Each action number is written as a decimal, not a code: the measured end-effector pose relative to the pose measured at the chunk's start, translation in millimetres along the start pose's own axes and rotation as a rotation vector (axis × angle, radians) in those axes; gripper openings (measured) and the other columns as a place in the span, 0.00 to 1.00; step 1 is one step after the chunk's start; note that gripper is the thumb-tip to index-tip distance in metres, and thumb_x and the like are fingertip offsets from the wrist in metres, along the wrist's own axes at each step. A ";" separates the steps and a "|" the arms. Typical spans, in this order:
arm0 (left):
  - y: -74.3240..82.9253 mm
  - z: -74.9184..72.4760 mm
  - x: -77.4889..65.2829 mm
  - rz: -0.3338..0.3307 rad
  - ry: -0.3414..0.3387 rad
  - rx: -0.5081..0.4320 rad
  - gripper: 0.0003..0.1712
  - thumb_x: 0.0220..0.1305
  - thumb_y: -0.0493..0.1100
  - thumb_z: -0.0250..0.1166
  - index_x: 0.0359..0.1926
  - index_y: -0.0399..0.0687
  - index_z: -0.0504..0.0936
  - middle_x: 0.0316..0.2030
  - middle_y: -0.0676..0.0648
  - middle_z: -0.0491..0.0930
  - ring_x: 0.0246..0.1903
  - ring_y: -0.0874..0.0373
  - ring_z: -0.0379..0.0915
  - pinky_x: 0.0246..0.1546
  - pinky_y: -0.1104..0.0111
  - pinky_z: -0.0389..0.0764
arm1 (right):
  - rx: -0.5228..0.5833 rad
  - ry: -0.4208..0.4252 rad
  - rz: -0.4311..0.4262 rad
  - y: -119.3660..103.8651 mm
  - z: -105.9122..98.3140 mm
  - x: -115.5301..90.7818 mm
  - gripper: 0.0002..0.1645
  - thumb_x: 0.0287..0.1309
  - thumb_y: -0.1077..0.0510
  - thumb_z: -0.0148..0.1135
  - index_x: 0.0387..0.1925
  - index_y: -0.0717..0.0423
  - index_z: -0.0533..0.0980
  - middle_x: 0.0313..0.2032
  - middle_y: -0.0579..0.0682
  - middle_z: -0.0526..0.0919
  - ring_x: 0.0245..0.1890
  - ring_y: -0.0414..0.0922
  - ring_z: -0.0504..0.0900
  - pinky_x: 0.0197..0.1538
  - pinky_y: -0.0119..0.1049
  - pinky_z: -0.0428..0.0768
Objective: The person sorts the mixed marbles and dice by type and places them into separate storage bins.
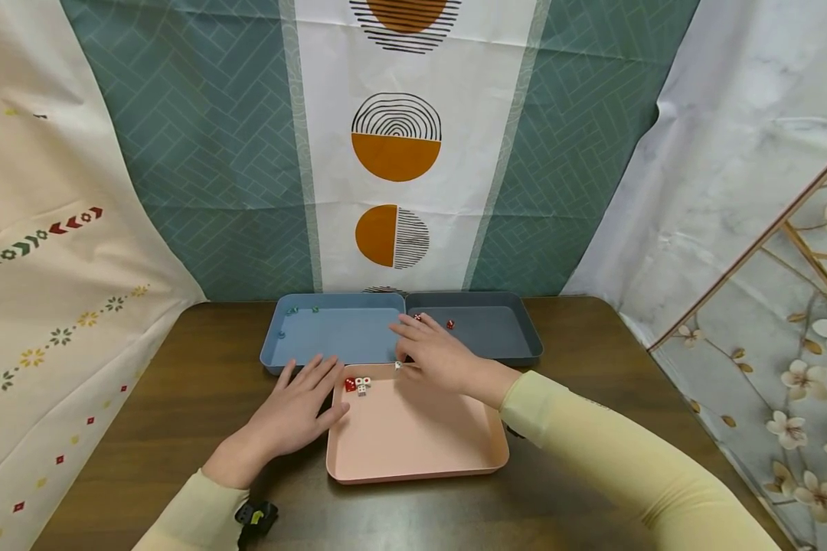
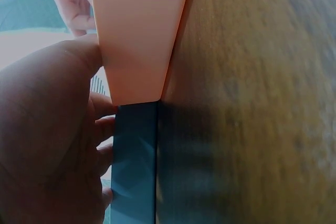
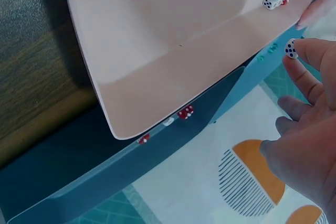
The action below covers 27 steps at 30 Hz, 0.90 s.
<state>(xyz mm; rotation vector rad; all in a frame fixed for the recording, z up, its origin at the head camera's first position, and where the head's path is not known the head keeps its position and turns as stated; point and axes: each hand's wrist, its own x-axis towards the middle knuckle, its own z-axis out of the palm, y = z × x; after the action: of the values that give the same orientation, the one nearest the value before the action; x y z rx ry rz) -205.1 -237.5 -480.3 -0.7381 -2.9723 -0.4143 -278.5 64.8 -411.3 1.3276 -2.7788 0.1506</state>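
Observation:
My right hand (image 1: 433, 353) pinches a white die (image 3: 291, 48) with dark dots between thumb and fingertip, above the far rim of the pink tray (image 1: 420, 444). The other fingers spread loosely away from it in the right wrist view. Flat, with fingers extended, my left hand (image 1: 296, 409) rests over the pink tray's far left corner and the near edge of the blue tray (image 1: 348, 337). In that corner of the pink tray, a red die (image 1: 350, 384) lies with several white dice (image 1: 361, 390).
Behind the pink tray, the blue tray holds a few small green pieces (image 1: 292, 311). Right of it, a dark tray (image 1: 496, 329) holds red dice (image 1: 451, 324) and a white piece (image 3: 168, 121). Patterned cloth (image 1: 400, 229) hangs behind the wooden table (image 1: 200, 367).

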 end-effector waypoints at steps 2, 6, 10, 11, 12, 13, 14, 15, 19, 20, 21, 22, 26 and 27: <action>0.2 0.1 -0.1 0.001 -0.001 -0.002 0.45 0.84 0.66 0.57 0.87 0.43 0.62 0.85 0.39 0.58 0.85 0.36 0.48 0.81 0.31 0.41 | 0.018 -0.009 0.013 0.4 -0.8 0.1 0.05 0.78 0.54 0.70 0.45 0.49 0.81 0.82 0.60 0.67 0.86 0.59 0.56 0.86 0.58 0.48; 0.4 0.7 -0.3 0.005 0.003 0.003 0.45 0.84 0.65 0.57 0.87 0.43 0.62 0.85 0.39 0.58 0.85 0.36 0.48 0.81 0.31 0.42 | 0.031 -0.003 0.030 1.7 -1.9 -0.5 0.05 0.77 0.54 0.71 0.46 0.50 0.82 0.82 0.60 0.66 0.86 0.58 0.55 0.86 0.58 0.47; 0.6 1.2 -0.3 0.010 0.011 0.010 0.45 0.84 0.65 0.58 0.87 0.43 0.62 0.85 0.39 0.59 0.85 0.36 0.49 0.81 0.31 0.43 | 0.030 0.019 0.031 3.8 -3.3 -1.9 0.06 0.77 0.54 0.72 0.46 0.51 0.82 0.82 0.60 0.67 0.86 0.57 0.56 0.86 0.59 0.48; 0.6 1.2 -0.4 0.010 0.011 0.011 0.45 0.84 0.65 0.58 0.87 0.43 0.62 0.85 0.38 0.59 0.85 0.36 0.49 0.81 0.31 0.43 | 0.029 0.022 0.030 4.5 -3.6 -2.2 0.06 0.77 0.55 0.72 0.45 0.51 0.82 0.81 0.60 0.67 0.86 0.57 0.56 0.86 0.59 0.49; 0.7 1.1 -0.5 0.010 0.010 0.008 0.45 0.84 0.65 0.58 0.87 0.43 0.62 0.85 0.38 0.59 0.85 0.36 0.49 0.81 0.31 0.43 | 0.029 0.023 0.031 5.2 -4.0 -2.4 0.06 0.77 0.55 0.72 0.45 0.51 0.82 0.81 0.60 0.67 0.86 0.57 0.56 0.86 0.59 0.49; 0.9 0.8 -0.7 0.009 0.010 0.005 0.45 0.84 0.64 0.58 0.87 0.43 0.62 0.85 0.38 0.59 0.85 0.36 0.49 0.81 0.31 0.42 | 0.028 0.020 0.034 5.7 -4.6 -2.7 0.06 0.77 0.54 0.72 0.45 0.50 0.82 0.82 0.60 0.67 0.86 0.57 0.56 0.86 0.59 0.49; 1.1 0.4 -0.8 0.009 0.010 0.001 0.45 0.84 0.64 0.58 0.87 0.43 0.62 0.85 0.38 0.59 0.85 0.35 0.49 0.81 0.31 0.42 | 0.029 0.021 0.037 6.4 -5.0 -2.8 0.06 0.77 0.54 0.72 0.45 0.50 0.82 0.81 0.60 0.67 0.86 0.57 0.56 0.86 0.59 0.49; 1.4 0.0 -0.9 0.008 0.009 -0.002 0.45 0.84 0.64 0.58 0.87 0.43 0.62 0.85 0.38 0.59 0.85 0.35 0.48 0.81 0.31 0.42 | 0.028 0.017 0.044 7.1 -5.4 -3.0 0.05 0.77 0.54 0.71 0.45 0.50 0.82 0.82 0.60 0.67 0.86 0.57 0.56 0.86 0.58 0.48; 2.1 -1.5 -1.4 0.008 0.011 -0.007 0.45 0.84 0.63 0.59 0.87 0.42 0.62 0.85 0.38 0.58 0.85 0.35 0.49 0.81 0.31 0.41 | 0.029 0.012 0.065 9.6 -7.4 -4.5 0.05 0.78 0.54 0.71 0.45 0.49 0.82 0.82 0.58 0.66 0.87 0.56 0.55 0.86 0.57 0.47; 2.1 -1.6 -1.5 0.008 0.011 -0.006 0.45 0.84 0.63 0.59 0.87 0.42 0.62 0.85 0.38 0.58 0.85 0.34 0.49 0.81 0.31 0.41 | 0.030 0.014 0.066 10.5 -7.4 -5.1 0.05 0.78 0.54 0.71 0.45 0.49 0.82 0.82 0.58 0.66 0.86 0.56 0.55 0.86 0.57 0.47; 1.9 -1.4 -1.6 0.008 0.010 -0.006 0.44 0.84 0.63 0.59 0.87 0.43 0.62 0.85 0.38 0.58 0.85 0.34 0.49 0.81 0.31 0.41 | 0.031 0.014 0.070 11.2 -7.7 -5.9 0.05 0.78 0.53 0.71 0.45 0.49 0.82 0.82 0.58 0.66 0.86 0.56 0.55 0.86 0.57 0.47; 1.8 -1.2 -1.7 0.008 0.009 -0.007 0.45 0.84 0.63 0.59 0.87 0.43 0.62 0.85 0.38 0.58 0.85 0.35 0.49 0.81 0.31 0.41 | 0.033 0.018 0.069 12.0 -8.2 -6.7 0.06 0.77 0.53 0.71 0.45 0.49 0.82 0.82 0.58 0.67 0.86 0.57 0.55 0.86 0.58 0.47; 1.6 -0.3 -1.0 0.009 0.004 -0.005 0.45 0.84 0.64 0.58 0.87 0.43 0.61 0.86 0.38 0.57 0.85 0.35 0.48 0.81 0.31 0.40 | 0.032 0.028 0.075 15.1 -10.3 -8.9 0.06 0.77 0.54 0.72 0.44 0.50 0.82 0.81 0.59 0.68 0.86 0.58 0.55 0.86 0.59 0.48; 1.5 -0.1 -0.7 0.010 0.002 -0.002 0.45 0.85 0.64 0.57 0.87 0.43 0.61 0.86 0.38 0.57 0.85 0.35 0.48 0.81 0.32 0.40 | 0.031 0.030 0.077 15.8 -11.0 -9.5 0.06 0.77 0.54 0.72 0.44 0.50 0.82 0.81 0.59 0.68 0.86 0.58 0.55 0.86 0.60 0.48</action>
<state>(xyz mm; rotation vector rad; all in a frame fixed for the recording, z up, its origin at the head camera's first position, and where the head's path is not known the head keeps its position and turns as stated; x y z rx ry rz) -203.8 -236.6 -479.9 -0.7515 -2.9654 -0.4175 -284.8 83.2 -402.3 1.2149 -2.8148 0.2156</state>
